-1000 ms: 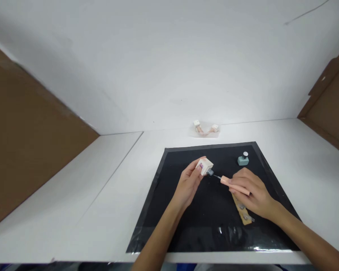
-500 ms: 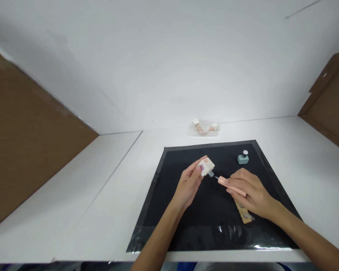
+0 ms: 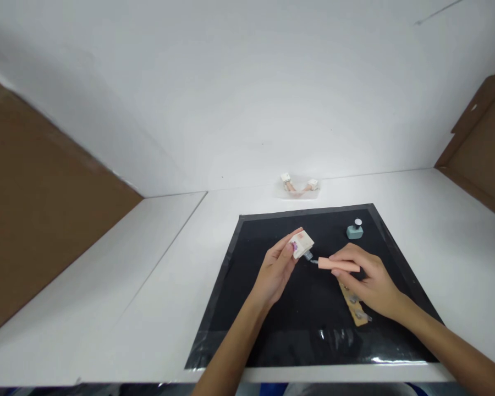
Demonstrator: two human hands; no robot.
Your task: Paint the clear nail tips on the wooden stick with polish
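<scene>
My left hand [image 3: 277, 267] is closed round a small white nail polish bottle [image 3: 302, 243] with pink and purple marks. The bottle is tipped so that its clear threaded neck [image 3: 308, 256] points down to the right. Between the fingers and thumb of my right hand [image 3: 367, 278] is a peach nail polish brush cap [image 3: 337, 264], lying nearly level. Its thin brush [image 3: 314, 262] reaches to the mouth of the neck; whether the tip is inside I cannot tell. Partly under my right hand lies a yellowish strip [image 3: 353, 308] with small clear pieces on it.
A teal bottle [image 3: 355, 232] with a dark neck and white top stands at the back right of the black mat [image 3: 264, 231]. Behind the mat, a clear tray [image 3: 299, 194] holds white bottles with peach caps. Brown boards [image 3: 45, 209] flank the white table [image 3: 157, 264].
The brush cap has swung from a downward slant to nearly level, and my right fingers have shifted on it. My left hand and the bottle stay almost in place.
</scene>
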